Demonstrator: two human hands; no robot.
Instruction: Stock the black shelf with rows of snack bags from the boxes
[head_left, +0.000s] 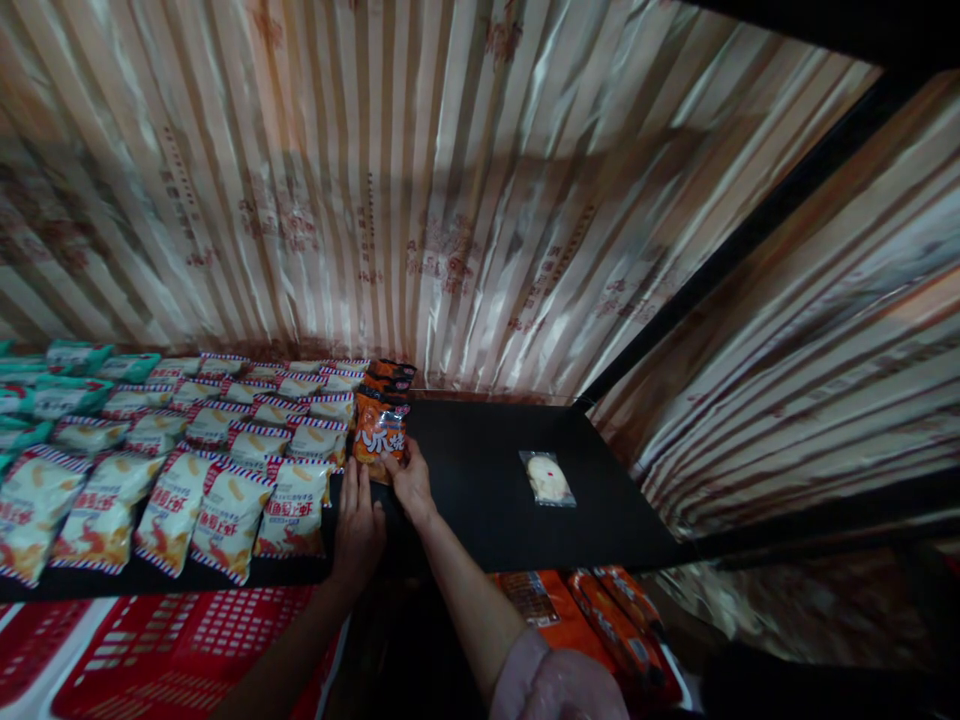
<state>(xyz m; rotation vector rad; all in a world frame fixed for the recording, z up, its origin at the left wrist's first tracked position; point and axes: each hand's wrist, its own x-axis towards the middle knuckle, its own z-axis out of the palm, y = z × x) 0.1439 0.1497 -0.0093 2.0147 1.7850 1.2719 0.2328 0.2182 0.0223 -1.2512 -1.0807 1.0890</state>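
Note:
An orange snack bag point(381, 428) stands at the right end of the rows of bags, its front facing me. My right hand point(412, 484) pinches its lower right edge between thumb and fingers. Against the lower left corner rest the stretched fingers of my left hand point(361, 527), touching the bag without wrapping round it. More orange bags point(390, 370) show behind it. Directly to the left are several rows of pale snack bags point(294, 508) with striped edges.
Teal bags point(71, 395) fill the far left of the black table point(469, 475). A clear packet with a white item point(549, 478) lies to the right. Below the front edge are a red basket point(217, 640) and orange packs point(544, 610). A striped curtain point(450, 200) hangs behind.

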